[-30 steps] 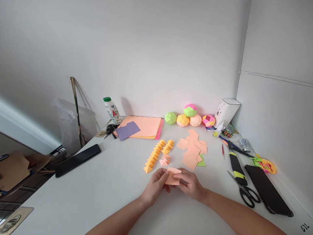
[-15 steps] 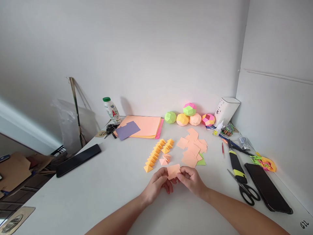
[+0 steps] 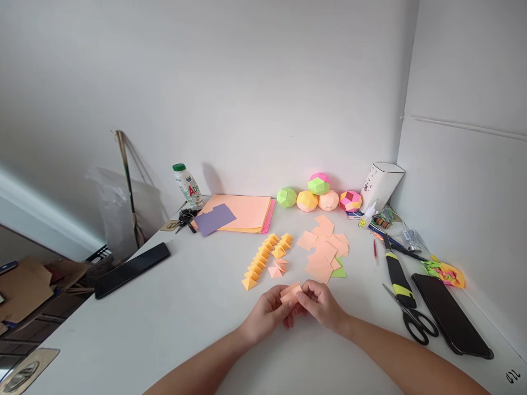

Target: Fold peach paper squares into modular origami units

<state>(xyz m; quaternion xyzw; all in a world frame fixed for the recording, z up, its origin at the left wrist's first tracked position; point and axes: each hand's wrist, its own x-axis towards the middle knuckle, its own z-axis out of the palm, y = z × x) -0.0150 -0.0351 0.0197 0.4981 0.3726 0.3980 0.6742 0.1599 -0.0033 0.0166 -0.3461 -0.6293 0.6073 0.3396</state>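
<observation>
Between both hands, above the white table, is a small peach paper square (image 3: 290, 293), bent over on itself. My left hand (image 3: 267, 312) pinches its left side, and my right hand (image 3: 323, 307) pinches its right side with the thumb on top. Just beyond my fingers stand a few folded peach paper pieces (image 3: 279, 267). Farther out run two rows of folded orange paper pieces (image 3: 260, 260). Loose peach paper squares (image 3: 325, 247) lie in a pile ahead of my right hand, with a green paper square (image 3: 339, 269) partly under them.
Several paper balls (image 3: 307, 201) sit by the wall. Large paper sheets (image 3: 247, 211) and a purple card (image 3: 215, 219) lie left of them, near a bottle (image 3: 188, 186). Scissors (image 3: 415, 323), a utility knife (image 3: 399, 274) and a phone (image 3: 450, 315) are at right. A black slab (image 3: 132, 270) lies left.
The peach square was held nearly flat and is now bent over, with less of its face showing. My hands have drawn closer together around it.
</observation>
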